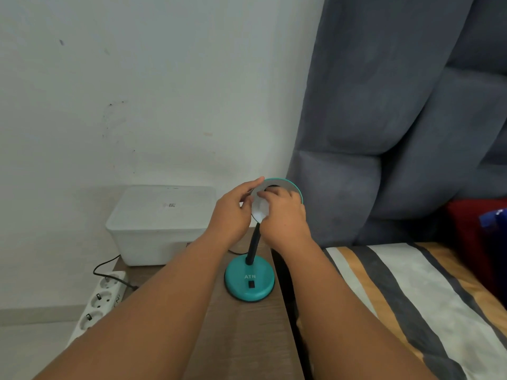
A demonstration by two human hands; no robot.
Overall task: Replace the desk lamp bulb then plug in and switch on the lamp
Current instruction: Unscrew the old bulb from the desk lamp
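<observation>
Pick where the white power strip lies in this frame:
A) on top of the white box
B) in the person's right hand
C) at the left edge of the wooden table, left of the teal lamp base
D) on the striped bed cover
C: the power strip lies at the wooden table's left edge, well left of the teal lamp base, its visible sockets empty.

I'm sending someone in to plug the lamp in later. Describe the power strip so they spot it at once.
Start at the wooden table beside the bed. The power strip lies off its left edge, below the white box. It is a long white bar with a row of round sockets, unlike the closed box.
</observation>
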